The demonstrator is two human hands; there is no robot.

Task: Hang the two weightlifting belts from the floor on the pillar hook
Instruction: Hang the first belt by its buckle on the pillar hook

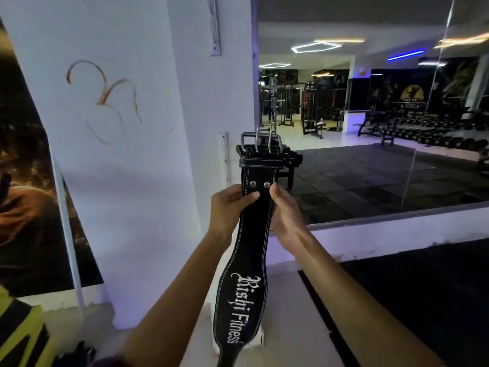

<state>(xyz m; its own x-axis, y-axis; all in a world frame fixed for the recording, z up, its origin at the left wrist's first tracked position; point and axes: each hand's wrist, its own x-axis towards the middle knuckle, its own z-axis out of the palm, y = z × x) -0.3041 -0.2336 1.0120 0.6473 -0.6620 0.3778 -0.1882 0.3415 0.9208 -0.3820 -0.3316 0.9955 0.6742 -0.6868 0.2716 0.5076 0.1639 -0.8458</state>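
I hold a black weightlifting belt (255, 234) upright in front of the white pillar (148, 160). Its metal double-prong buckle (260, 143) is at the top; white lettering runs down the wide lower part. My left hand (230, 207) grips the belt's left edge just below two rivets. My right hand (284, 210) grips the right edge at the same height. A white hook strip (225, 154) is fixed to the pillar's side, just left of the buckle. Only one belt is in view.
A large wall mirror (370, 128) to the right reflects gym machines and dumbbell racks. A white ledge (397, 234) runs under it, with a black floor mat (423, 300) below. A poster (26, 181) hangs at the left; yellow-black fabric (18, 329) shows at the bottom left.
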